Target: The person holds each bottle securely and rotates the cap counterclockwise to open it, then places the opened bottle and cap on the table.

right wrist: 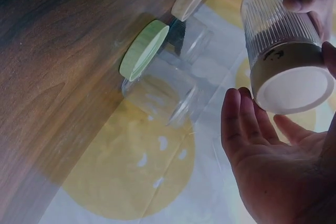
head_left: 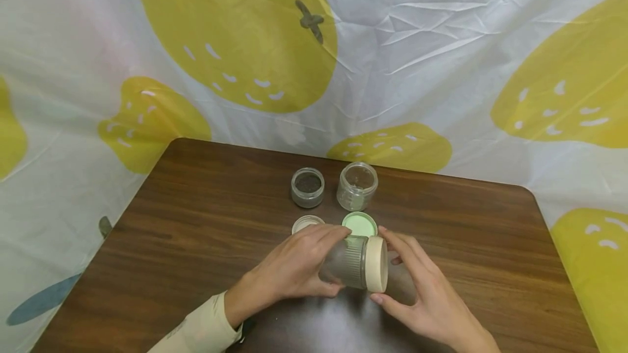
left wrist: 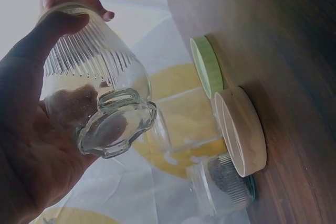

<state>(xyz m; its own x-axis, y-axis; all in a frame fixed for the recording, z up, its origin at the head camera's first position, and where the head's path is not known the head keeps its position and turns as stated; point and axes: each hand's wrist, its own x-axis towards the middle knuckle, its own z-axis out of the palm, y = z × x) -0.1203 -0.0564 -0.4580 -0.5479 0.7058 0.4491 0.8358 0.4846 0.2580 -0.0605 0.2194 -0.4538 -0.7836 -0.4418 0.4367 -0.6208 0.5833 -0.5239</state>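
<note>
My left hand (head_left: 299,266) grips the body of a clear ribbed glass jar (head_left: 350,260) held tilted on its side above the table. A cream lid (head_left: 376,264) sits on the jar's right-facing end. Thumb and fingers of my right hand (head_left: 427,287) are at opposite edges of this lid. From the left wrist view, the jar's base (left wrist: 118,124) shows clear, lobed glass. The lid's flat pale top (right wrist: 296,90) faces the right palm in the right wrist view.
Behind the hands stand a small lidless jar (head_left: 307,188) with dark contents and a larger lidless clear jar (head_left: 357,187). In front of them lie a green lid (head_left: 360,224) and a beige lid (head_left: 306,222). A lemon-print cloth (head_left: 417,70) hangs behind the wooden table (head_left: 211,200).
</note>
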